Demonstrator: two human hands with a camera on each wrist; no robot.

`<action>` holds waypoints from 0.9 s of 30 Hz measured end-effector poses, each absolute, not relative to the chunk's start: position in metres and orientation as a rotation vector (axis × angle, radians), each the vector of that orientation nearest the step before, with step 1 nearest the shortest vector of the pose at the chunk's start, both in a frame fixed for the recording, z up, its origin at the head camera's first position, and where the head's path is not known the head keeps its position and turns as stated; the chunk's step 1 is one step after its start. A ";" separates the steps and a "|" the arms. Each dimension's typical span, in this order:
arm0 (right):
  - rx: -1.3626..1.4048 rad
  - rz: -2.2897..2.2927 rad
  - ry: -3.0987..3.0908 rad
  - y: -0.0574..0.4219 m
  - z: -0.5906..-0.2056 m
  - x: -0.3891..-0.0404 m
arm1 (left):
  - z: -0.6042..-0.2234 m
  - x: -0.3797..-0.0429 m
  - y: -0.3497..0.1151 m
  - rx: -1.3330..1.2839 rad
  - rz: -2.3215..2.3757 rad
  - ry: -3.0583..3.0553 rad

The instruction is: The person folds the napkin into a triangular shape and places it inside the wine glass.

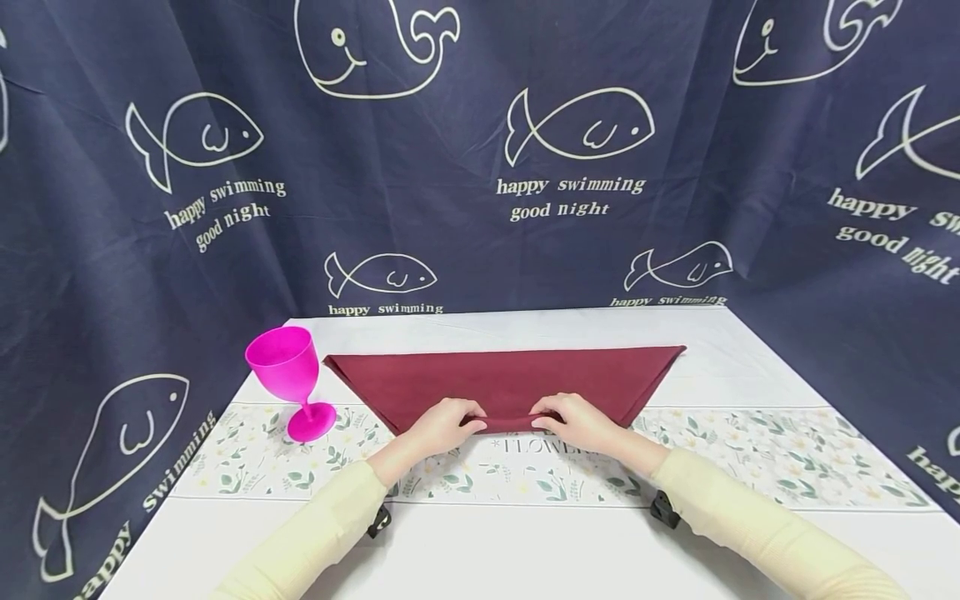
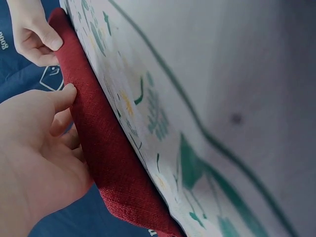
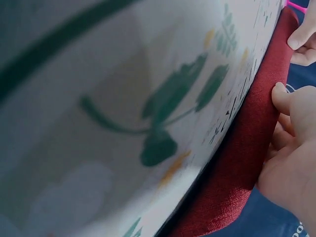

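Observation:
A dark red cloth napkin (image 1: 502,379) lies on the table, its long straight edge at the back and its sides slanting in toward the front. Along the front runs a rolled or folded strip. My left hand (image 1: 447,425) pinches this strip left of its middle, thumb on the near side and fingers over the top. To the right, my right hand (image 1: 573,421) pinches the same strip in a mirrored way. Both wrist views show the thumbs pressed against the red fabric (image 2: 106,143), the fingers partly hidden behind it.
A bright pink plastic goblet (image 1: 288,371) stands upright on the table, left of the napkin. Under the napkin's front passes a floral runner (image 1: 757,454) with printed lettering on the white table (image 1: 517,542). A dark blue curtain (image 1: 465,167) with fish drawings hangs behind and at the sides.

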State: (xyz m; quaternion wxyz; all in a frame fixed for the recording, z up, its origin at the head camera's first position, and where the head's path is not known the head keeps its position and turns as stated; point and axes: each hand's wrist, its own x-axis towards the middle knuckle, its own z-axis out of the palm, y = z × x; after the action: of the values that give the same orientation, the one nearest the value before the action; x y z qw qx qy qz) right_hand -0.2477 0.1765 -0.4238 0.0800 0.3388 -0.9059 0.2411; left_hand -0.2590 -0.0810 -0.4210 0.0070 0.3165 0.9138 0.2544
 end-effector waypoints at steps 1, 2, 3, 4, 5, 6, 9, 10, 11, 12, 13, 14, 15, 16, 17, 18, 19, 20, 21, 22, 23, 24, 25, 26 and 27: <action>1.020 0.714 -2.699 0.176 -0.423 -0.247 | -0.421 -0.259 -0.081 0.988 0.798 2.858; 1.029 0.706 -2.688 0.176 -0.423 -0.247 | -0.421 -0.259 -0.081 0.984 0.802 2.856; 1.034 0.699 -2.679 0.176 -0.423 -0.246 | -0.421 -0.259 -0.081 0.980 0.808 2.855; 1.039 0.695 -2.673 0.176 -0.422 -0.246 | -0.421 -0.259 -0.081 0.979 0.811 2.855; 1.044 0.688 -2.669 0.175 -0.422 -0.246 | -0.421 -0.259 -0.081 0.982 0.813 2.856; 1.051 0.686 -2.667 0.175 -0.422 -0.246 | -0.421 -0.259 -0.081 0.979 0.815 2.856; 1.058 0.694 -2.682 0.175 -0.423 -0.246 | -0.423 -0.260 -0.081 0.977 0.812 2.858; 1.059 0.697 -2.689 0.175 -0.423 -0.246 | -0.423 -0.260 -0.081 0.976 0.811 2.858; 1.059 0.696 -2.693 0.175 -0.424 -0.246 | -0.423 -0.260 -0.081 0.973 0.812 2.856; 1.058 0.699 -2.696 0.175 -0.424 -0.246 | -0.423 -0.260 -0.081 0.965 0.813 2.854; 1.053 0.700 -2.699 0.175 -0.425 -0.246 | -0.424 -0.260 -0.081 0.963 0.813 2.853; 1.048 0.704 -2.701 0.174 -0.425 -0.246 | -0.424 -0.260 -0.081 0.965 0.812 2.852; 1.042 0.709 -2.703 0.174 -0.425 -0.246 | -0.424 -0.260 -0.081 0.968 0.814 2.851; 1.037 0.713 -2.703 0.174 -0.425 -0.246 | -0.424 -0.260 -0.081 0.971 0.813 2.849; 1.030 0.718 -2.704 0.174 -0.425 -0.246 | -0.425 -0.260 -0.081 0.973 0.812 2.848; 1.025 0.723 -2.705 0.174 -0.425 -0.245 | -0.425 -0.260 -0.081 0.978 0.812 2.847; 1.022 0.725 -2.704 0.174 -0.425 -0.245 | -0.425 -0.260 -0.081 0.983 0.812 2.846; 1.019 0.729 -2.703 0.174 -0.425 -0.245 | -0.425 -0.260 -0.081 0.989 0.811 2.847; 1.018 0.728 -2.700 0.174 -0.425 -0.245 | -0.425 -0.260 -0.082 0.991 0.811 2.844; 1.019 0.728 -2.697 0.174 -0.425 -0.245 | -0.425 -0.261 -0.082 0.994 0.808 2.844; 1.020 0.729 -2.693 0.174 -0.425 -0.245 | -0.425 -0.261 -0.082 0.993 0.806 2.842; 1.023 0.730 -2.688 0.174 -0.425 -0.245 | -0.425 -0.261 -0.081 0.995 0.803 2.843; 1.025 0.734 -2.683 0.174 -0.424 -0.246 | -0.424 -0.260 -0.081 0.997 0.800 2.843; 1.025 0.742 -2.682 0.174 -0.424 -0.246 | -0.424 -0.260 -0.081 0.998 0.796 2.842; 1.026 0.748 -2.679 0.174 -0.424 -0.246 | -0.424 -0.260 -0.081 1.001 0.788 2.843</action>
State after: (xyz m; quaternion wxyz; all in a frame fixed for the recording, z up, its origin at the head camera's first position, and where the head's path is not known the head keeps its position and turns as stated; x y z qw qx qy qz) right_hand -0.2457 0.1741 -0.4238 0.0882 0.3447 -0.9001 0.2513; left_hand -0.2600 -0.0808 -0.4241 0.0129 0.3212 0.9125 0.2529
